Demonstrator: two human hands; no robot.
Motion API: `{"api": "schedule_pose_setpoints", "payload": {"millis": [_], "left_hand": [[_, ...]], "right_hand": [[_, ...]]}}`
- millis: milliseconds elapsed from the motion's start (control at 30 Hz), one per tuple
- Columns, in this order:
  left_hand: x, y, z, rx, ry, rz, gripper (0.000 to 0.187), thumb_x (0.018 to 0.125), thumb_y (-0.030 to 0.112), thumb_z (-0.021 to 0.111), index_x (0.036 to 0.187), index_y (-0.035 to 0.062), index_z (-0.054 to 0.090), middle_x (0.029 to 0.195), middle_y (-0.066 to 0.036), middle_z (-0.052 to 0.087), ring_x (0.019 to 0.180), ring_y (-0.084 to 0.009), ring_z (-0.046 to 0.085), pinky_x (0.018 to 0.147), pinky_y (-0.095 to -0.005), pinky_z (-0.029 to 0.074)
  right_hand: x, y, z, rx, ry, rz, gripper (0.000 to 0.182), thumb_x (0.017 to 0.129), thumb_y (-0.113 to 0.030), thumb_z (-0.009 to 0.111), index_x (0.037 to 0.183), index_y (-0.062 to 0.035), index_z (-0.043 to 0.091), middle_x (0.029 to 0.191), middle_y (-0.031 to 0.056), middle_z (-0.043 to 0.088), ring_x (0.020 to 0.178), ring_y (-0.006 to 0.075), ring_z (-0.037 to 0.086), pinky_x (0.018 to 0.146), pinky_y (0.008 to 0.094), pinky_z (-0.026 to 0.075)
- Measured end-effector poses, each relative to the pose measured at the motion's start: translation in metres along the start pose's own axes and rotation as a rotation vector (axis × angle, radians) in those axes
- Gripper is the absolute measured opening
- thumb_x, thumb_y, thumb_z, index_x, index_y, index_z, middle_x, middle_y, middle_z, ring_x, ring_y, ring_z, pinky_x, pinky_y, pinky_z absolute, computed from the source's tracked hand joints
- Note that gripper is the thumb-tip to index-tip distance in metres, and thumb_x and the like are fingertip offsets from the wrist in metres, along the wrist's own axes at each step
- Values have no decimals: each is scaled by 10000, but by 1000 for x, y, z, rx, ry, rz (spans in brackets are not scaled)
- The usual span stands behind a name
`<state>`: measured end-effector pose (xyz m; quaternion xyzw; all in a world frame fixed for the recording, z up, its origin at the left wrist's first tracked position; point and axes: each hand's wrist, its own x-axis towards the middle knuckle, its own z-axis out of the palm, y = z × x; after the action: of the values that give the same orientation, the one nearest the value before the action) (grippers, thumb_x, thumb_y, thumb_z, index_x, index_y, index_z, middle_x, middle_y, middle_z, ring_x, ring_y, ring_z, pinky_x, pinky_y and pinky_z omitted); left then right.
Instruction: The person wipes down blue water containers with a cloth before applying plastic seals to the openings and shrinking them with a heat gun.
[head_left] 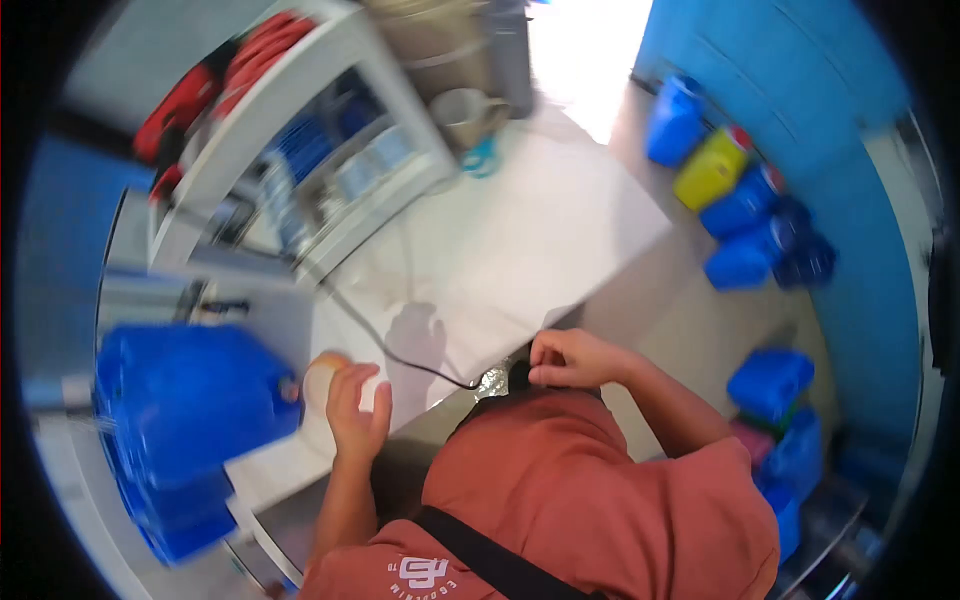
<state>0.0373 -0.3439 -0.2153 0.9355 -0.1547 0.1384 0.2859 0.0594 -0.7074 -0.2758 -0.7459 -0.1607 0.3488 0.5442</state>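
Observation:
My left hand (357,412) is raised over the left end of the white table (500,240), fingers apart and holding nothing. Just behind its fingers lies a round, tan-rimmed thing (330,358) that looks like a roll of tape, partly hidden by the hand. Close to my waist, at the table's front edge, my right hand (575,358) has its fingers curled together; what they hold, if anything, is hidden. Beside it are a dark object (518,375) and some shiny clear plastic (492,382). A black cable (385,348) runs across the tabletop towards this plastic.
A white shelf unit (400,95) with bottles stands on the table, red hose (265,60) on top. Blue scissors (480,158) and a white mug (462,112) are at the back. Large blue jerrycans (200,400) stand left; blue and yellow canisters (712,168) line the right wall.

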Motion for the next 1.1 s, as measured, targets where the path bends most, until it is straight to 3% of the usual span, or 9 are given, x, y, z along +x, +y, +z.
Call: {"api": "schedule_pose_setpoints", "payload": {"millis": [100, 167, 333, 500, 667, 733, 900, 1000, 1100], "left_hand": [[23, 31, 17, -278, -190, 177, 212, 791, 12, 712, 999, 30, 669, 973, -159, 668, 918, -323, 645, 837, -376, 514], [45, 45, 44, -397, -346, 369, 193, 796, 2, 708, 984, 31, 671, 945, -156, 671, 887, -314, 653, 812, -364, 518], [65, 91, 106, -523, -701, 568, 157, 819, -25, 676, 966, 28, 663, 974, -140, 667, 913, -294, 646, 823, -364, 505], [64, 131, 159, -583, -981, 708, 137, 837, -20, 671, 968, 16, 656, 974, -124, 663, 888, -249, 631, 805, -340, 500], [31, 215, 193, -507, -1202, 943, 136, 833, -5, 678, 967, 7, 655, 969, -128, 668, 886, -269, 642, 801, -362, 513], [15, 255, 210, -477, -1259, 1134, 147, 831, -3, 673, 977, 6, 658, 969, -141, 674, 902, -302, 652, 817, -381, 516], [-43, 357, 243, -389, -1418, 1319, 186, 828, 20, 682, 1013, 6, 663, 983, -157, 681, 925, -321, 658, 832, -398, 518], [-83, 411, 273, -249, -1472, 1450, 217, 848, 48, 685, 1061, 14, 665, 1026, -157, 688, 956, -308, 667, 850, -397, 525], [-110, 445, 306, -132, -1631, 1345, 247, 890, 87, 692, 1128, 29, 659, 1088, -135, 693, 994, -269, 673, 868, -383, 529]], "right_hand": [[-52, 73, 29, 72, 322, 245, 367, 906, -374, 695, 1028, -41, 600, 906, 143, 703, 855, 277, 673, 777, 401, 525], [-94, 142, 67, -248, 626, 599, 322, 918, -328, 643, 1046, -35, 603, 938, 190, 702, 893, 365, 678, 794, 465, 530], [-216, 274, 256, 178, 940, 1202, 295, 866, -247, 617, 1046, -25, 687, 1048, 238, 697, 1000, 418, 665, 854, 505, 532], [-273, 259, 478, 569, 1192, 1660, 327, 837, -225, 629, 1060, -5, 724, 1146, 218, 695, 1072, 377, 670, 896, 477, 533], [-238, 254, 590, 915, 1209, 1629, 394, 840, -295, 656, 1093, 2, 715, 1163, 229, 684, 1082, 366, 663, 930, 453, 519], [-218, 274, 611, 853, 1286, 1444, 388, 817, -332, 653, 947, 24, 738, 958, 256, 706, 893, 403, 686, 833, 474, 534], [-209, 305, 596, 910, 1375, 1261, 373, 827, -354, 628, 847, 2, 738, 846, 254, 693, 793, 412, 674, 764, 490, 532], [-242, 346, 588, 799, 1589, 1176, 364, 820, -356, 622, 798, -9, 729, 809, 249, 686, 771, 410, 670, 740, 498, 530], [-281, 375, 578, 869, 1725, 1141, 354, 813, -353, 625, 761, -14, 715, 824, 232, 691, 793, 398, 675, 741, 497, 533]]}}
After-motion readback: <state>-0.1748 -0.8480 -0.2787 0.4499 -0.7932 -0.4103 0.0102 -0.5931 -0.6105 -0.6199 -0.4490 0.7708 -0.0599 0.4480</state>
